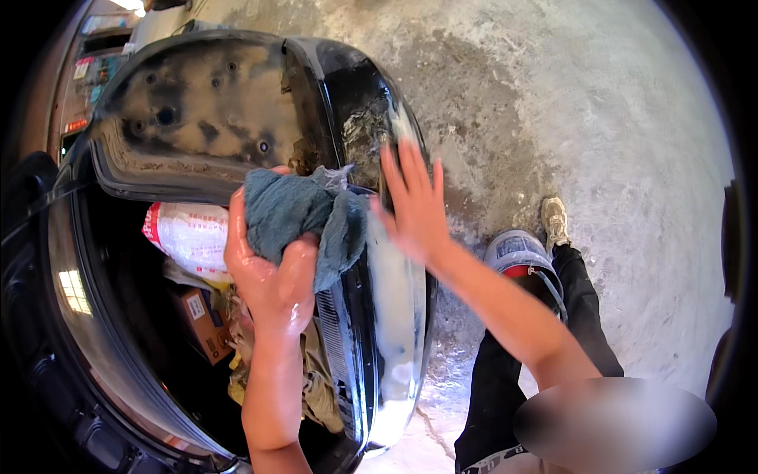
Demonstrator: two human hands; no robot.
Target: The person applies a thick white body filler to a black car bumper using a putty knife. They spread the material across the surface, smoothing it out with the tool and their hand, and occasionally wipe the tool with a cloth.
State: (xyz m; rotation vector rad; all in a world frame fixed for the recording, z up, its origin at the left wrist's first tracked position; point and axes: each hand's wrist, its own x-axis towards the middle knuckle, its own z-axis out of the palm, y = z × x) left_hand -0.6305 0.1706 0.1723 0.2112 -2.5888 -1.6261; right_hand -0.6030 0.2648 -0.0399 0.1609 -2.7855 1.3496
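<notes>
My left hand (276,288) is wet and grips a bunched blue-grey cloth (288,213), its fingers wrapped round it. It is held over the edge of an open car trunk. To its right, my right hand (417,207) lies flat with its fingers spread on the rear bumper (399,304). Black, wet-looking paint covers the bumper's far part, while whitish, dull patches run along its nearer part. Beyond the cloth is a dirt-stained recessed body panel (189,118) with several small holes.
Inside the trunk are a white and red package (193,237), a brown cardboard box (207,324) and crumpled cloth-like stuff (316,379). A bucket (515,246) stands by my leg, right of the bumper. My shoe (555,221) rests on the stained concrete floor (616,142).
</notes>
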